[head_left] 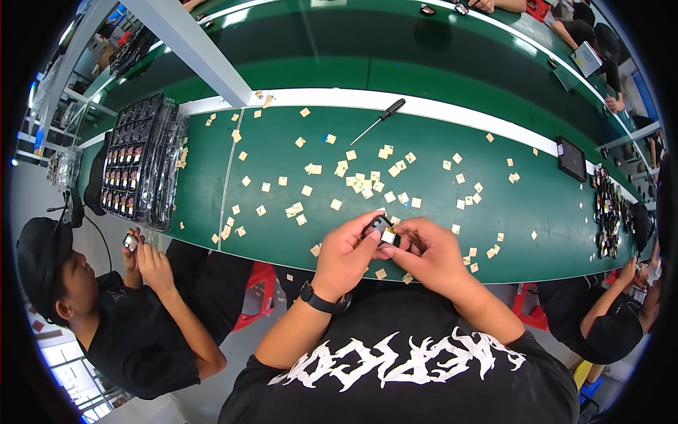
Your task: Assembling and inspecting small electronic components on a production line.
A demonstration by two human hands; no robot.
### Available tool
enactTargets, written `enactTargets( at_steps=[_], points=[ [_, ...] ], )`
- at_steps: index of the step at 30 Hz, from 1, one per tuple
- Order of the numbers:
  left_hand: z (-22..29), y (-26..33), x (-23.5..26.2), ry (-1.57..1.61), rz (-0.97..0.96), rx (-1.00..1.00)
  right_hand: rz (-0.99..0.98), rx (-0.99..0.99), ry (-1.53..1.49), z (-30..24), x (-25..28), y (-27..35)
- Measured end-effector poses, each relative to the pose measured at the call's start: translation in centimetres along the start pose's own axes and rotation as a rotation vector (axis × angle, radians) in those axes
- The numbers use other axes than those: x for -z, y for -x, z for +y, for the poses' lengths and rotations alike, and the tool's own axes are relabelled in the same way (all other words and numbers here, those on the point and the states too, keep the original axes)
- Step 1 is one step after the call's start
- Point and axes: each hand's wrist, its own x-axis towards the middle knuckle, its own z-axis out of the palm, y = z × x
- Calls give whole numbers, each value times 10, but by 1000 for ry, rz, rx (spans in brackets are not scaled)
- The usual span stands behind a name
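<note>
A small black handheld device, with a red mark and a white-and-yellow patch on its face, is held up at the table's near edge. My left hand is closed around its left side, the thumb lying on the face. From the other side, my right hand pinches the device's right end with thumb and forefinger by the white-and-yellow patch. Beneath and around both hands, many small cream paper squares are scattered over the green tabletop.
A black screwdriver lies near the white far rail. Stacked black trays with small devices stand at the left. To the right are a black box and a heap of dark devices. Co-workers sit on both sides; a grey post rises far left.
</note>
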Motion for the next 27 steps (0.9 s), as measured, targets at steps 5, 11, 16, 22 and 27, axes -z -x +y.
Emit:
enactTargets(
  at_steps=[5, 11, 16, 22, 27],
  points=[
    [-4, -2, -2, -120, -15, -15, 49, 295, 329, 0, 6, -5],
    [1, -3, -6, -155, 18, 0, 54, 123, 171, -8, 9, -7],
    [-6, -3, -7, -190, 50, -19, -18, -21, 64, -8, 7, -9],
    [-4, -2, -5, -211, 19, -36, 15, 93, 115, -7, 9, -11],
    [-7, -3, -1, -283, -63, -118, -103, 78, 176, -6, 15, -18]
  ],
)
